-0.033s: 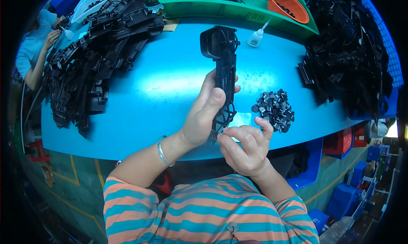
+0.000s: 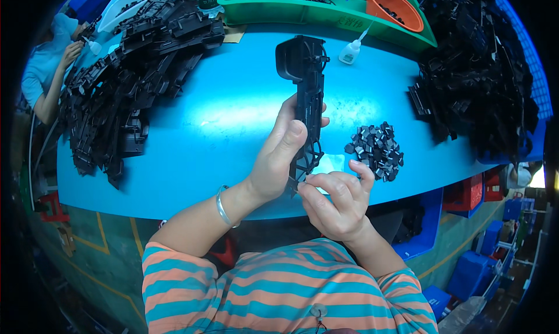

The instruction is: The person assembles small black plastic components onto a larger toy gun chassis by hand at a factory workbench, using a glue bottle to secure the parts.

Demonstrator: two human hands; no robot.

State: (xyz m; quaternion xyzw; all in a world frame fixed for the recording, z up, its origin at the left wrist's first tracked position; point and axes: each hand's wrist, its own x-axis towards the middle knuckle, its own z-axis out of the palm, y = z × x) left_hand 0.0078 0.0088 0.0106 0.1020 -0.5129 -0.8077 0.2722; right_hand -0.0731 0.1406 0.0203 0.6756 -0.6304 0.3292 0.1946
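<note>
My left hand (image 2: 278,153) is wrapped round a long black plastic part (image 2: 310,95) and holds it up over the table, its thumb along the near side. The part has a square loop at its far end and thin ribs lower down. At its near end my right hand (image 2: 338,203) is closed in a pinch, thumb and forefinger together against the part, little finger raised. Whatever lies between those fingertips is too small to make out. Just right of the hands is a heap of small black pieces (image 2: 378,150), some with shiny faces.
Piles of black plastic parts lie left (image 2: 134,72) and right (image 2: 466,84) on the blue table (image 2: 174,177). A small white squeeze bottle (image 2: 350,53) stands before a green tray (image 2: 326,15) holding an orange bowl (image 2: 396,8). Far left, another person's hand (image 2: 72,52) is at work.
</note>
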